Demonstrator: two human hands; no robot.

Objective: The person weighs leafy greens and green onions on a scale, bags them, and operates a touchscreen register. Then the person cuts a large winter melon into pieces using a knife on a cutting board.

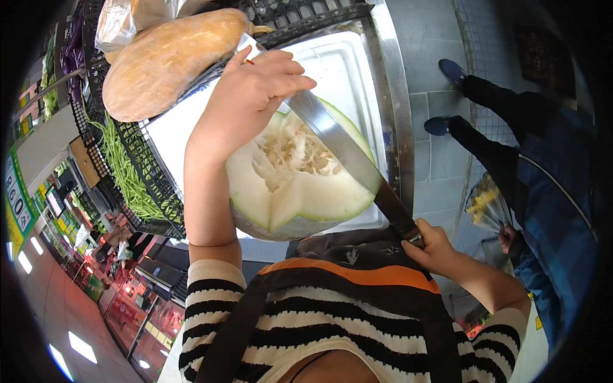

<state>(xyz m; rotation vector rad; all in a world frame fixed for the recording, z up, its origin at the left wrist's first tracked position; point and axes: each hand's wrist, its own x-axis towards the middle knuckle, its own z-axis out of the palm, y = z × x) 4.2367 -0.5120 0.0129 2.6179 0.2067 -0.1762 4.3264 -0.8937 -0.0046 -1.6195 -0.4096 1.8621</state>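
Observation:
A large winter melon (330,196) with a green rind and white flesh sits in front of me. Its cut face is up, notched at the near side, with stringy pulp and seeds (297,153) in the middle. Slantwise over its right side lies a long, wide-bladed knife (330,131). My right hand (433,246) holds the knife at its near end, close to my apron. Across the far part of the blade my left hand (263,84) is laid, gripping it from above; the fingers hide part of the metal. The blade's tip shows beyond that hand.
Beneath the melon is a white tray (352,52) in a metal-edged counter (400,119). A big tan pumpkin (172,64) lies at the far left, above a black crate of green beans (127,172). On the right stands a person (555,158) holding a wrapped yellow bunch (483,203).

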